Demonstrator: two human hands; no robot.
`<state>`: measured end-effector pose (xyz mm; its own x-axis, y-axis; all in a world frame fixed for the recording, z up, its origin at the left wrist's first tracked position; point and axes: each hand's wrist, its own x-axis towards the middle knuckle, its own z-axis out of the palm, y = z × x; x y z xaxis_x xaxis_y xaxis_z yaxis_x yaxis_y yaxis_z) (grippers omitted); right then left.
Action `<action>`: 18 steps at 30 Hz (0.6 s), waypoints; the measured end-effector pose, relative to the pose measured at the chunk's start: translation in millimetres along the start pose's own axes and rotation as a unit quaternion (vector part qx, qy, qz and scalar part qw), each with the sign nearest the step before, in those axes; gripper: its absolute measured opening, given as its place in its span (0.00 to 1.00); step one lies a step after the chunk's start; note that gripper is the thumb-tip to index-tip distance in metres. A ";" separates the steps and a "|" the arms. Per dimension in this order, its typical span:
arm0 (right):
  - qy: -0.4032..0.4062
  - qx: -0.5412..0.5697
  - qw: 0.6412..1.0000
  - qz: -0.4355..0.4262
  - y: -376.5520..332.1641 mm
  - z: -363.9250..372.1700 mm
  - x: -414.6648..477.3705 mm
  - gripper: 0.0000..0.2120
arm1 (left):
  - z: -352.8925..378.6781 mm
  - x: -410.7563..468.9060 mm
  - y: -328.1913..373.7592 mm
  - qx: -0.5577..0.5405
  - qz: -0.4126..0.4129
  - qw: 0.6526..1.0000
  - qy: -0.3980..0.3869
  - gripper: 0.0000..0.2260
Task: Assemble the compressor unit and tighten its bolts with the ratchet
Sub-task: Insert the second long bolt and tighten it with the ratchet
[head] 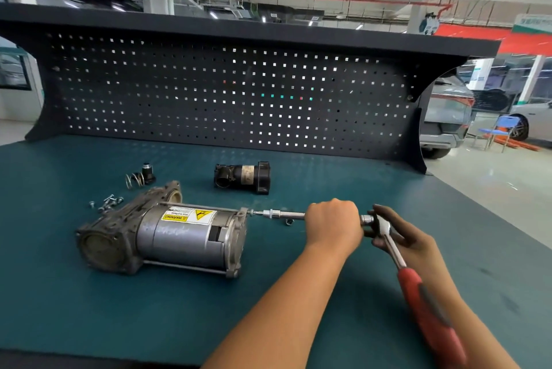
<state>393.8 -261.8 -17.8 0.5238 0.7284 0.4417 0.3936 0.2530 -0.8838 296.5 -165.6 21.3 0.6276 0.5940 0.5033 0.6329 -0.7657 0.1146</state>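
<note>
The grey compressor unit (179,237) lies on its side on the green mat (89,309), yellow warning label up. A chrome extension bar (283,214) runs from a bolt at the unit's right end flange to the ratchet. My left hand (331,225) grips the bar's right part in a fist. My right hand (409,240) curls around the ratchet's chrome head. The ratchet's red handle (427,309) slants down toward me over my right forearm.
A black cylindrical part (242,177) lies behind the unit. At the left lie several loose bolts (109,202), a spring (134,180) and a black cap (148,171). A small socket (288,222) sits under the bar. A dark pegboard (209,93) closes the bench's back.
</note>
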 end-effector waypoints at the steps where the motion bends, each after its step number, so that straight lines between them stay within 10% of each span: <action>1: 0.003 0.013 1.000 0.003 0.0 0.5 0.5 0.21 | 1.2 -0.6 -0.6 -0.001 -0.002 1.000 0.004 0.10; 5: 0.033 -0.026 0.999 0.007 -1.4 11.4 3.6 0.10 | 4.9 -7.2 -1.2 0.001 0.010 1.000 0.025 0.07; 18: -0.002 -0.018 1.000 0.000 -4.4 6.4 -4.3 0.15 | -1.2 -9.0 -1.7 0.008 0.037 0.999 0.013 0.07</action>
<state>385.0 -262.0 -16.7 0.5203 0.7317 0.4404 0.4210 0.2289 -0.8777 289.2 -170.0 17.6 0.6615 0.5294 0.5312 0.5924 -0.8032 0.0627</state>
